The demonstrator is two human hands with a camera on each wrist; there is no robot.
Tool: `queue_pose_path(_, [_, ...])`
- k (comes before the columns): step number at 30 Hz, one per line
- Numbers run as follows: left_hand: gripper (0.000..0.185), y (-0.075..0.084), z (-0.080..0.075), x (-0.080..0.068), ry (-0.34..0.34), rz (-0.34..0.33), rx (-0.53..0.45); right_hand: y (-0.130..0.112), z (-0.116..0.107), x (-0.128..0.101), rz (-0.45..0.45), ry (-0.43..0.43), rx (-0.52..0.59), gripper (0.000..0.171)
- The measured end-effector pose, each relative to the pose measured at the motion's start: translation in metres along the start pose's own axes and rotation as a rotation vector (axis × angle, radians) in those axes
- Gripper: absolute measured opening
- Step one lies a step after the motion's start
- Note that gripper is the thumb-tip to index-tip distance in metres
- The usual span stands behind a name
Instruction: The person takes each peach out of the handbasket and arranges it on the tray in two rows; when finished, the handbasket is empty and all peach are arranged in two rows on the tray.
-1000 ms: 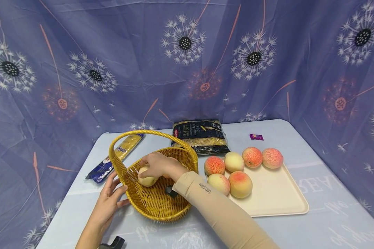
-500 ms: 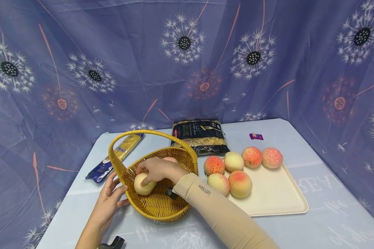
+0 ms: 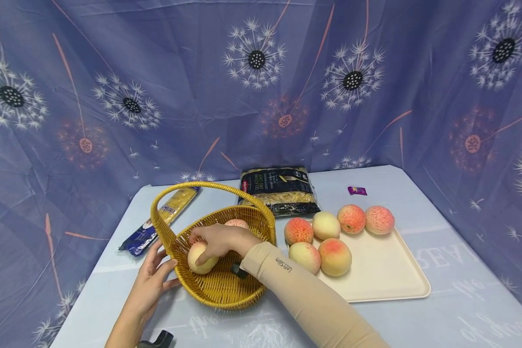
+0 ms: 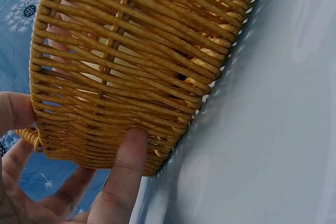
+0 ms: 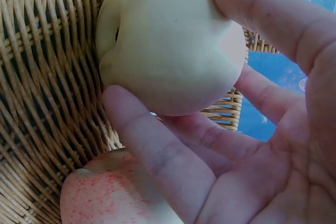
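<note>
A yellow wicker basket (image 3: pixel 226 290) with a tall arched handle stands left of centre in the head view. Inside it, my right hand (image 3: pixel 224 239) holds a pale peach (image 5: pixel 173 45) between thumb and fingers, against the woven wall. A pink-speckled peach (image 3: pixel 237 224) lies in the basket behind that hand; the right wrist view shows it just below the pale one. My left hand (image 3: pixel 152 280) touches the basket's left side from outside. Its fingers (image 4: pixel 126 156) are spread and fairly straight, one tip pressing the wicker wall and another at the rim.
To the basket's right, a cream tray (image 3: pixel 387 275) bears several peaches (image 3: pixel 336 257). A dark pasta bag (image 3: pixel 280 191) lies behind the basket, and a long blue-and-yellow packet (image 3: pixel 165 217) lies to its left. A small purple packet (image 3: pixel 357 191) sits at the back right.
My right hand has moved the pale peach slightly left and nearer to me inside the basket. More of the pink-speckled peach shows behind the hand. The left hand has stayed put.
</note>
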State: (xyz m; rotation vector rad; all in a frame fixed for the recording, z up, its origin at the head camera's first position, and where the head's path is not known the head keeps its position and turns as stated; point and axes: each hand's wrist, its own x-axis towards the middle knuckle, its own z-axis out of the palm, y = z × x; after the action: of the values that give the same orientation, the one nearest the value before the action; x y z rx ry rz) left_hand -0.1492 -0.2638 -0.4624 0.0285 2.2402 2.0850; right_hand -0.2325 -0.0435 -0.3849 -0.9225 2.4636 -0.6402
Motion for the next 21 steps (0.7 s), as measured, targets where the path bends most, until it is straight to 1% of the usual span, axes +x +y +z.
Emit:
queue_pose_path(4, [0.064, -0.0001, -0.0006, 0.0000, 0.000, -0.003, 0.004, 0.0004, 0.0007, -0.0003, -0.018, -0.007, -0.002, 0.045])
queue_pose_path(10, [0.064, -0.0004, -0.0010, 0.0003, 0.004, -0.017, 0.000, 0.0034, 0.0015, -0.0007, -0.029, -0.031, 0.052, 0.044])
queue_pose_path(17, [0.064, 0.0005, -0.0011, 0.0006, 0.005, -0.018, 0.005, 0.0067, -0.0007, -0.0032, -0.052, -0.019, 0.029, 0.045])
queue_pose_path(21, [0.064, 0.0011, -0.0010, 0.0009, 0.005, -0.022, 0.009, 0.0081, -0.0017, -0.0053, -0.042, -0.029, 0.088, 0.044])
